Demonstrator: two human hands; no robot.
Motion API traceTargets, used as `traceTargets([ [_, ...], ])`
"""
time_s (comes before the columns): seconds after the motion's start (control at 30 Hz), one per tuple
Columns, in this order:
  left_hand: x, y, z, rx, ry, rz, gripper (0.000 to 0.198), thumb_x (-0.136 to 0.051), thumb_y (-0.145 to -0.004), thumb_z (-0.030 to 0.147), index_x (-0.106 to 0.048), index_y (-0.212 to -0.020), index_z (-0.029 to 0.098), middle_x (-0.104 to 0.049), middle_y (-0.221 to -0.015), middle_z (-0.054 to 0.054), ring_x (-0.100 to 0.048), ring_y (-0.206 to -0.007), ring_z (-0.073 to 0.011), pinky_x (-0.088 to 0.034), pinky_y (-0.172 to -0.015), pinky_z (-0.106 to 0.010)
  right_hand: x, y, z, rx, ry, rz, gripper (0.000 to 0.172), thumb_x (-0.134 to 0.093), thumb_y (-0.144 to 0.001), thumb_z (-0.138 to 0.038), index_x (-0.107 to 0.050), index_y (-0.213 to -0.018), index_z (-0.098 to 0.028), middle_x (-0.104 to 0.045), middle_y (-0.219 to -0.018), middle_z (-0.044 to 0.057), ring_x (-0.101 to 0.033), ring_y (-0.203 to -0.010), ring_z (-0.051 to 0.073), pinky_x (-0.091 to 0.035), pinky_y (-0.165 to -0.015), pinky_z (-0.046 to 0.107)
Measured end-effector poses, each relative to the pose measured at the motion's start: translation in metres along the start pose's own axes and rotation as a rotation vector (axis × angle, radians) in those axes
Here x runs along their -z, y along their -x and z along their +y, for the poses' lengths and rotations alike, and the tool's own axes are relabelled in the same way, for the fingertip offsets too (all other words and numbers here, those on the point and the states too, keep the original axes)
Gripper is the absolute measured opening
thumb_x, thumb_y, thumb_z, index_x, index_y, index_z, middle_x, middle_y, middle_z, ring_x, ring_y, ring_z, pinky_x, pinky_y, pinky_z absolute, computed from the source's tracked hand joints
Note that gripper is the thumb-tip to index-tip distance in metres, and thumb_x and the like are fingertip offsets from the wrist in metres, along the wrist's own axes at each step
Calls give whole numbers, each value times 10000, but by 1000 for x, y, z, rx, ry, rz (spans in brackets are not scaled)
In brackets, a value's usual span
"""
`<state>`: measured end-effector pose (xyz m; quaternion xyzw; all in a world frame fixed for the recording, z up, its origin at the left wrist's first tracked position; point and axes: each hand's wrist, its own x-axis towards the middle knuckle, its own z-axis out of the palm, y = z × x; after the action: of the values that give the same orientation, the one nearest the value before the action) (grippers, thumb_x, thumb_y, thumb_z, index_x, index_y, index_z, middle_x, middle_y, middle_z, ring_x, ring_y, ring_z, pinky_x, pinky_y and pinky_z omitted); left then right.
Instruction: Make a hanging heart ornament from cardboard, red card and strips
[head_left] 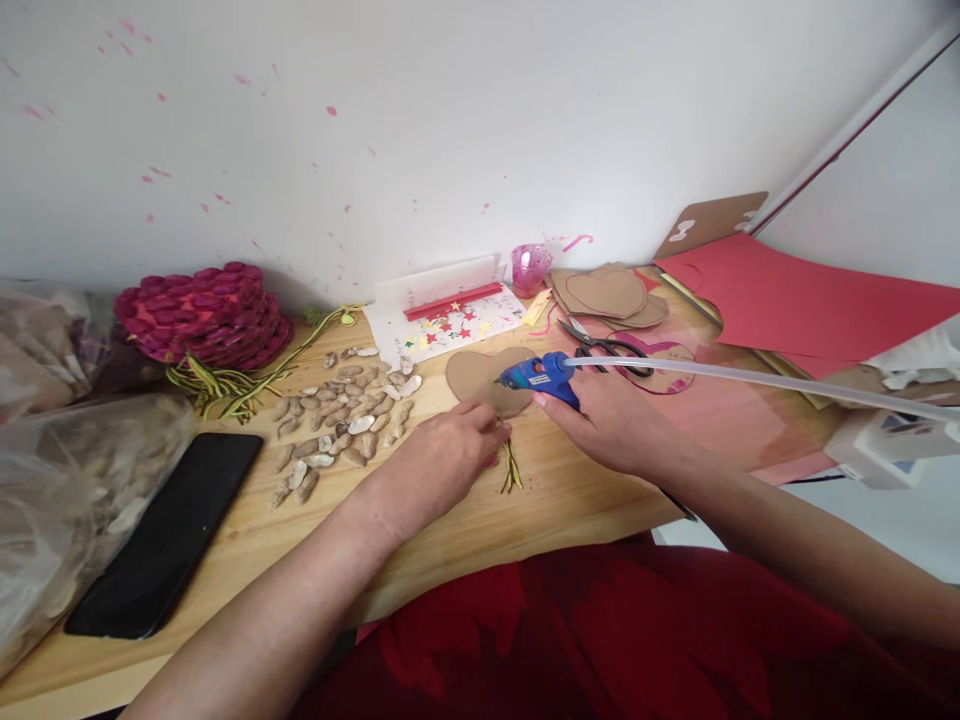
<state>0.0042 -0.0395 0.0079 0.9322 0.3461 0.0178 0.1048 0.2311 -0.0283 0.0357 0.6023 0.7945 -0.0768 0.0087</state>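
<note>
My right hand (600,415) grips a blue hot glue gun (540,378), with a long translucent glue stick (720,372) running out of its back to the right. The nozzle is over a brown cardboard heart (472,378) lying flat on the table. At the heart's lower edge, my left hand (457,450) is closed, fingertips pinched around the upper part of a green-yellow cord (511,470) whose loose ends hang toward me. The fingers partly hide the cord and the heart's lower tip.
Peanut shells (345,410) lie left of the heart, near a black phone (169,535) and plastic bags (82,500). Stacked magenta pieces (202,315) stand behind. Black scissors (607,345), cardboard hearts (607,292), a pink-stained cup (530,268) and red paper (810,300) are at the back right.
</note>
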Motion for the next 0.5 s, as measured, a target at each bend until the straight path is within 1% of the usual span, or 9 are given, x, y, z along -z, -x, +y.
traceTargets([
  [0.1,0,0,-1,-3,5,4,271,-473,-1044,223,-649,-1246,183,-632,-1119,-81,-618,-1093,-236,-519,-924,-349,1,-1,-2,16,15,24,441,-388,-1039,-444,-679,-978,-119,-745,-1066,209,-647,-986,345,-419,-928,440],
  [0.17,-1,0,-1,-1,3,5,265,-483,-1038,216,-648,-1243,185,-632,-1120,-80,-618,-1091,-236,-520,-919,-347,0,-1,-2,17,14,41,442,-385,-1039,-448,-679,-987,-122,-746,-1075,207,-649,-991,346,-418,-929,442],
  [0.3,-1,0,-1,-3,-1,8,254,-495,-1032,209,-651,-1232,189,-632,-1116,-76,-618,-1090,-234,-520,-917,-345,-3,-5,-1,0,-14,48,438,-382,-1031,-457,-659,-939,-130,-739,-982,205,-661,-920,341,-439,-831,419],
  [0.4,-2,0,-1,-3,-7,11,257,-486,-1036,209,-651,-1232,188,-632,-1113,-77,-616,-1099,-235,-519,-919,-345,-5,-7,2,-8,-51,51,410,-393,-1021,-460,-623,-865,-158,-727,-943,191,-657,-902,330,-443,-797,406],
  [0.47,-2,0,-1,-3,-6,11,255,-484,-1039,215,-651,-1229,187,-631,-1104,-75,-617,-1093,-235,-520,-911,-345,-5,-8,5,-25,-118,76,378,-424,-1010,-459,-587,-817,-178,-724,-928,175,-657,-890,311,-451,-770,387],
  [0.5,-2,0,-1,-5,-6,9,252,-487,-1038,215,-651,-1227,186,-630,-1101,-74,-617,-1089,-236,-520,-906,-346,-5,-7,6,-42,-179,83,370,-440,-1005,-461,-564,-787,-188,-721,-885,156,-660,-858,291,-458,-745,370],
])
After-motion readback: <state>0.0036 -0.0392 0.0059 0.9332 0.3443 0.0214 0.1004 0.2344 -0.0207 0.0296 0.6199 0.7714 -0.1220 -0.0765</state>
